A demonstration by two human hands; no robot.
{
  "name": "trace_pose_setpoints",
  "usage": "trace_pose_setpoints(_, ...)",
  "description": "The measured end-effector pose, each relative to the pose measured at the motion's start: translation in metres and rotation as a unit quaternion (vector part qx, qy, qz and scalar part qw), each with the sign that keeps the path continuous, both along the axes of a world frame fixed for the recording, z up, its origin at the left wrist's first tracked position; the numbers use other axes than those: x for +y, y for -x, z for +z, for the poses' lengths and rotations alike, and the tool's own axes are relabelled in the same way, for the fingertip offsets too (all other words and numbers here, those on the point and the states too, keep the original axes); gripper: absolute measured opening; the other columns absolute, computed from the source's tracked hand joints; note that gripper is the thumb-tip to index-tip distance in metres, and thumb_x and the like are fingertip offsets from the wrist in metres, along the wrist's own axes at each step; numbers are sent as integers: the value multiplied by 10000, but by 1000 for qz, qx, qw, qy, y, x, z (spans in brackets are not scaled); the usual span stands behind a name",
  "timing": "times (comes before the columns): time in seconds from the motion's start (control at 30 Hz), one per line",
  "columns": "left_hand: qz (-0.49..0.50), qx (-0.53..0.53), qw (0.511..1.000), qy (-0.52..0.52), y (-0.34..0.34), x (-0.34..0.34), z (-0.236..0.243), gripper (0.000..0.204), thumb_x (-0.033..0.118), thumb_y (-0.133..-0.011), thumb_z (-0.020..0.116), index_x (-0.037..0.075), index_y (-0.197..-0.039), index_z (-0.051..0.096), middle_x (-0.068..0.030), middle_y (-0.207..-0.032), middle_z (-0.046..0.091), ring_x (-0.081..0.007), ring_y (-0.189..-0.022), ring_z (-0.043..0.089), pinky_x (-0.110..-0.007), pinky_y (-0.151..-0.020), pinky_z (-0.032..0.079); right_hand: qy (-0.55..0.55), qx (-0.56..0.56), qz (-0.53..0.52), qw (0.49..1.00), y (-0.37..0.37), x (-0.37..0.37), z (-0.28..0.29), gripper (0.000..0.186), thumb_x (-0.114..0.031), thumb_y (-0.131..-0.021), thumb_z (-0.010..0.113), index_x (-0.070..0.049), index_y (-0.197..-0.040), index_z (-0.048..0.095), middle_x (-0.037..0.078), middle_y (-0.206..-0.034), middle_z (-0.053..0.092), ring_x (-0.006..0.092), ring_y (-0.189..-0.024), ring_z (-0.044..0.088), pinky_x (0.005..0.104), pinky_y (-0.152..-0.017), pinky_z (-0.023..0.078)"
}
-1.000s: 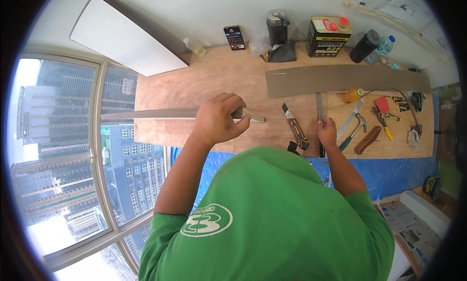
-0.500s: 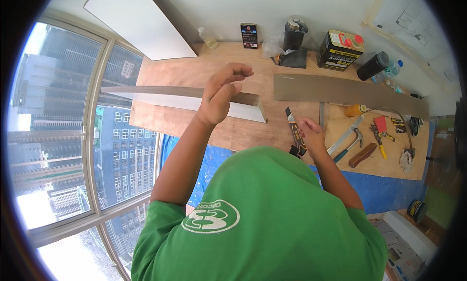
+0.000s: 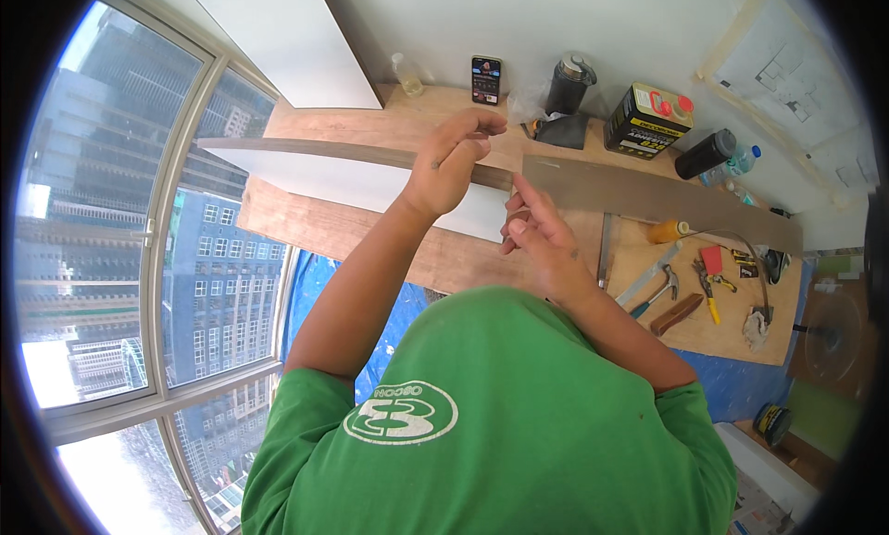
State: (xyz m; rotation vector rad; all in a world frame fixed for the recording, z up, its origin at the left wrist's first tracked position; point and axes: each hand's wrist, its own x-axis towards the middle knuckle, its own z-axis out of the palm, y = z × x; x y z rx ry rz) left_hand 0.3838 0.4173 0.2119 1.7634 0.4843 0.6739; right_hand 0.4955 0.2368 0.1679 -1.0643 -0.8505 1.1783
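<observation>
Right of the white-sided board (image 3: pixel 343 176) lie hammer (image 3: pixel 654 295) and pliers (image 3: pixel 709 294) (tin (image 3: pixel 639 127) behind).

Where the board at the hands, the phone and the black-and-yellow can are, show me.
Board (image 3: pixel 343 176), head view: white face.
Phone (image 3: pixel 486 80), head view: screen.
Can (image 3: pixel 643 125), head view: front side.

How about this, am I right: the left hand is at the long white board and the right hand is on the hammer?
Not quite: the head view shows the right hand at the end of the long white board, not on the hammer. The left hand is at the board.
</observation>
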Motion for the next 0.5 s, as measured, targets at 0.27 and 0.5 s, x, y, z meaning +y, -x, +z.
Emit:
trace_pose_setpoints(0.27, 0, 17, 1000, -8, 5, -5, 0, 426, 126, -872, 460, -44, -1215, 647, -158, -1213, 667, -255, -1162, 605, -385, -1023, 470, 23, 100, -7, 995, 1, -5, 2, 619, -114, -1015, 529, -19, -1594, 333, 64, -1306, 458, 168, -1079, 543, 354, -904, 509)
trace_pose_setpoints(0.5, -2, -16, 1000, -11, 9, -11, -4, 365, 123, -907, 530, -60, -1195, 659, -191, -1136, 692, -268, -1063, 637, -368, -949, 500, 38, 95, -6, 995, 2, -14, 5, 582, -104, -1002, 575, -12, -1548, 397, 74, -1282, 496, 145, -1048, 545, 321, -894, 522)
